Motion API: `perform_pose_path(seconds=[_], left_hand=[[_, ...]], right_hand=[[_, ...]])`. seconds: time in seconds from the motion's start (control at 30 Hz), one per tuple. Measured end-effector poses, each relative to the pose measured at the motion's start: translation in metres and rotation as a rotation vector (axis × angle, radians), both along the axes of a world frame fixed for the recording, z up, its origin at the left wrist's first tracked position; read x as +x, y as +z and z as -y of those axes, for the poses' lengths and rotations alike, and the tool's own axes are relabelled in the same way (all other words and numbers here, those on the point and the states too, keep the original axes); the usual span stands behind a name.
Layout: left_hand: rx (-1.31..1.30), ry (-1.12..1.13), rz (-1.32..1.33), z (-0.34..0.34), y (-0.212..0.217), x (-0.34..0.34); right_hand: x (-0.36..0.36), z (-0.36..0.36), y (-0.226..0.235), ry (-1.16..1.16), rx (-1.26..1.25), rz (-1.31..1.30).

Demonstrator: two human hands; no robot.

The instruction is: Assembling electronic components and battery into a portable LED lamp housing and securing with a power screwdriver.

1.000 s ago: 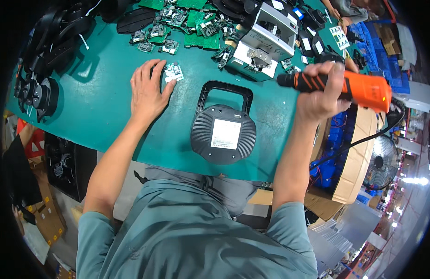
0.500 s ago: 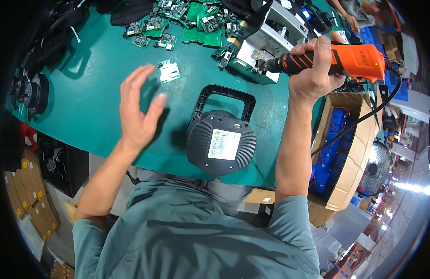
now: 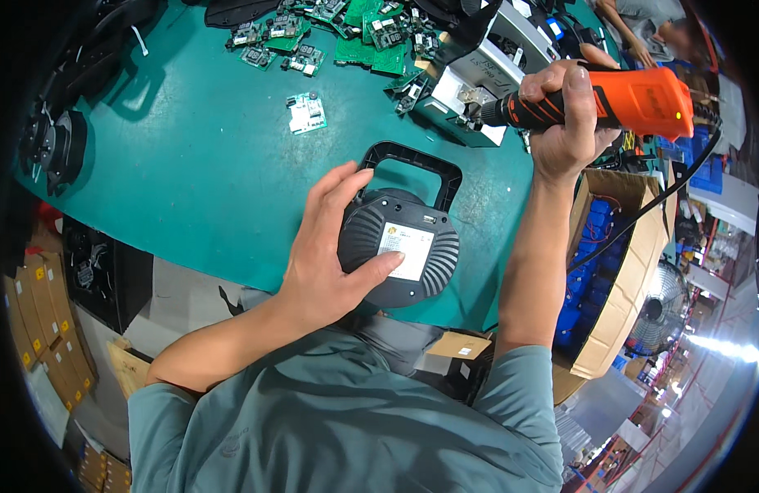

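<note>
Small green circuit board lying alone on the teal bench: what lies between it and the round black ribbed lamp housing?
In the head view, only bare teal bench top separates the small green circuit board from the round black ribbed lamp housing.

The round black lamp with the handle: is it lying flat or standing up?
Flat. The black lamp lies label-up on the green table, left hand resting on it.

Electronics assembly wkshop: green bench (image 3: 190, 164), circuit boards (image 3: 371, 49), parts cartons (image 3: 626, 271).

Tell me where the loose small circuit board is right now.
In the head view, the small circuit board lies alone on the green table, left of centre, beyond the left hand and black round lamp.
</note>
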State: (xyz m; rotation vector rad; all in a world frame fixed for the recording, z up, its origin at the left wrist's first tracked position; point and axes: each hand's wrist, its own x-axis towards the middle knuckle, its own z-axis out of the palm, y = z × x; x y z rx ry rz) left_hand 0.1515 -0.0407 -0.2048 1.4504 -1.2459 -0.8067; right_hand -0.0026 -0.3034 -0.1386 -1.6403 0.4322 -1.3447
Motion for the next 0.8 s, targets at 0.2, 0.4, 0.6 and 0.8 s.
perform_pose_path(seconds=[0.2,0.4,0.6,0.8], left_hand=[[0.148,-0.044,-0.167,-0.003,-0.001,-0.001],[0.158,-0.035,-0.291,-0.001,0.002,-0.003],[0.123,-0.025,-0.089,-0.001,0.001,-0.002],[0.096,0.021,-0.147,-0.002,0.0,-0.005]], right_hand=[[0.009,0.026,-0.002,-0.089,0.111,0.051],[0.018,0.017,-0.001,-0.156,0.099,0.042],[0.027,0.017,-0.003,-0.32,-0.033,-0.026],[0.02,0.0,0.028,-0.359,0.252,0.005]])
